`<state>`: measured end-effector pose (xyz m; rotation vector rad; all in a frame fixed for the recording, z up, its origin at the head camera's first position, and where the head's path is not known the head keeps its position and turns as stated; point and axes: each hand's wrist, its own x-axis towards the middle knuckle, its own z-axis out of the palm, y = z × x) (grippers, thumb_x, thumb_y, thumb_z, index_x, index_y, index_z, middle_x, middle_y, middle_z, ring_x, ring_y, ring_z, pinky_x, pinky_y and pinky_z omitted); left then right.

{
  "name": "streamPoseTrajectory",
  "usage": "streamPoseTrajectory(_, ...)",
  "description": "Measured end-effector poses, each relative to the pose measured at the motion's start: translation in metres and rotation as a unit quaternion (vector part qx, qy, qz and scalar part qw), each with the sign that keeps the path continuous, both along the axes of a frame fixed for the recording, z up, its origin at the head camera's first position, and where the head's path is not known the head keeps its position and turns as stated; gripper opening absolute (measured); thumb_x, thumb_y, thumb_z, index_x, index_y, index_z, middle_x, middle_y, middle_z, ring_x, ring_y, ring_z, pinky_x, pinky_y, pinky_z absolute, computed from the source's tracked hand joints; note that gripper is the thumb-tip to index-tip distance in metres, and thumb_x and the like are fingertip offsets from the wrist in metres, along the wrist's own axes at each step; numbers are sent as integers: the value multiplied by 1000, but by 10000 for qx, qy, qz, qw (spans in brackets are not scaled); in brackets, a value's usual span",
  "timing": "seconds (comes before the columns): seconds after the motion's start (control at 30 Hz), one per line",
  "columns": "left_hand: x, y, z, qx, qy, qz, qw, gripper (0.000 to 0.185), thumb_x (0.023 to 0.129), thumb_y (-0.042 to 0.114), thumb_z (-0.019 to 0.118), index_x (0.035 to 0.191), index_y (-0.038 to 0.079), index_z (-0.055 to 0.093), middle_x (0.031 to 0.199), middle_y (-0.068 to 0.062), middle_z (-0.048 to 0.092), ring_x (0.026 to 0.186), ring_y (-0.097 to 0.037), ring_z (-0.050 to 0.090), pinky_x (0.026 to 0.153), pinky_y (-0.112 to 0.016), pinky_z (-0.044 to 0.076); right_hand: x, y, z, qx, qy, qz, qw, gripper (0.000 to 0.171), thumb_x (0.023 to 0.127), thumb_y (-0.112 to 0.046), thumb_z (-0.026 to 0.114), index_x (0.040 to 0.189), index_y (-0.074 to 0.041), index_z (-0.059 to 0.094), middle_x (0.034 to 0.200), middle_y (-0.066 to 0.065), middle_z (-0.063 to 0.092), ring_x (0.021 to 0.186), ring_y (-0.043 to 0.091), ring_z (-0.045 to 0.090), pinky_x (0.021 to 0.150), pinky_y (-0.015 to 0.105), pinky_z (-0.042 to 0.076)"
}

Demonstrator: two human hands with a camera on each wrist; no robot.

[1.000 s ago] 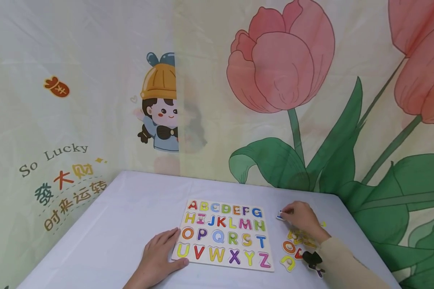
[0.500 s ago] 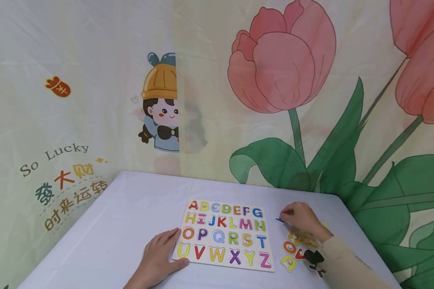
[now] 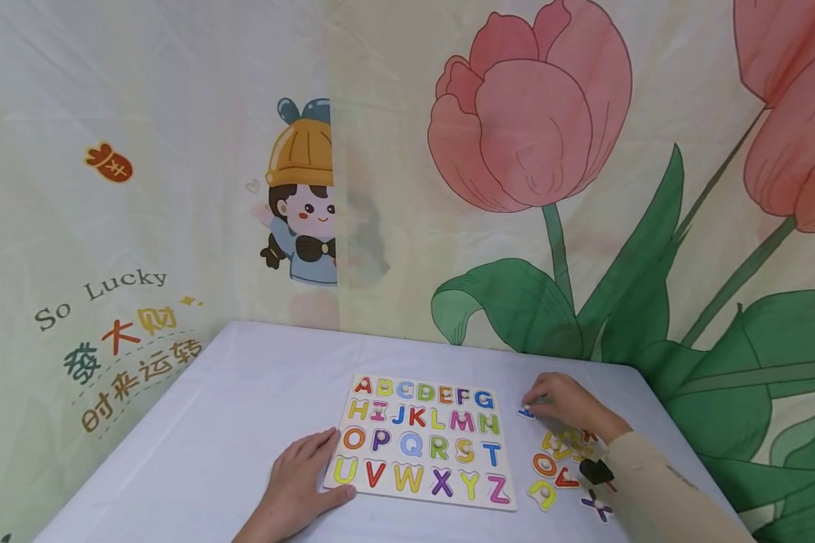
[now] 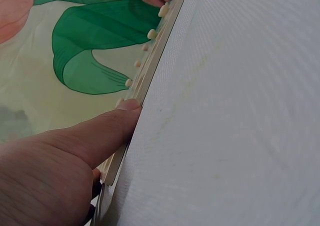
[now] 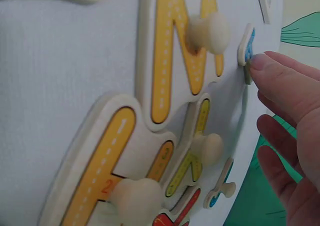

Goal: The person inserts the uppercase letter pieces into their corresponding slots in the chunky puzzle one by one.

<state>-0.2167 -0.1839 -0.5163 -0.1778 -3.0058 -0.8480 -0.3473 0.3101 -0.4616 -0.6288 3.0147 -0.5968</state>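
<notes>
A wooden alphabet puzzle board [image 3: 380,473] with colourful letters from A to Z lies on the white table. My left hand [image 3: 297,477] rests at its lower left corner, fingers along the left side. In the left wrist view the thumb [image 4: 107,131] presses on the board's edge. To the right of the board, my right hand [image 3: 562,400] pinches a small blue letter piece [image 3: 526,412] low over the table. The right wrist view has the thumb at this blue letter piece [image 5: 248,48], its knob hidden, the other fingers loosely bent.
Loose letter pieces lie by my right forearm: an orange O [image 3: 544,465], a red V [image 3: 567,478], a purple X [image 3: 596,505], a yellow piece [image 3: 542,495]. Close to the right wrist camera is a yellow N piece [image 5: 165,51] with a knob. Printed curtains [image 3: 394,166] stand behind the table.
The blue letter piece has come down slightly beside the board, my right hand staying with it. My right forearm has shifted a little right, uncovering more of the purple X. The left hand stays put.
</notes>
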Motion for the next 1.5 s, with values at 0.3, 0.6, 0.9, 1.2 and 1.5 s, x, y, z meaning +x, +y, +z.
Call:
streamPoseTrajectory(0.3,0,0,-1,8,11,-19,10000,105,77,64,87,161,14,48,163,-7,47,148,-36,38,122,-68,27,-1,-1,-4,206,256,38,9995,13,88,-13,87,100,-20,87,93,-12,65,93,11,62,84,33,57)
streamPoseTrajectory(0.6,1,0,0,-11,64,-26,10000,104,77,63,88,160,13,49,163,-7,48,147,-36,38,122,-67,28,5,-9,-1,59,463,-608,9971,7,90,-16,86,97,-17,86,91,-10,67,91,13,65,83,37,59)
streamPoseTrajectory(0.9,2,-1,-1,58,123,-77,9999,104,78,63,87,160,13,49,163,-6,48,148,-36,38,122,-67,27,21,-27,-4,-379,383,-1701,9839,11,90,-18,87,95,-10,83,92,0,71,83,19,60,73,36,56)
streamPoseTrajectory(1.2,1,-1,0,101,150,-121,9998,102,78,62,86,160,13,49,162,-6,48,148,-36,38,122,-66,27,27,-34,-14,-538,314,-2014,9775,16,89,-21,88,96,-8,83,91,2,70,80,18,59,64,28,52)
streamPoseTrajectory(1.5,3,-3,-1,132,216,-121,9996,102,78,61,87,160,13,50,162,-6,48,148,-36,38,122,-66,26,20,-24,-7,-414,241,-1169,9920,19,90,-17,87,107,-11,83,98,-2,71,91,18,63,81,36,59)
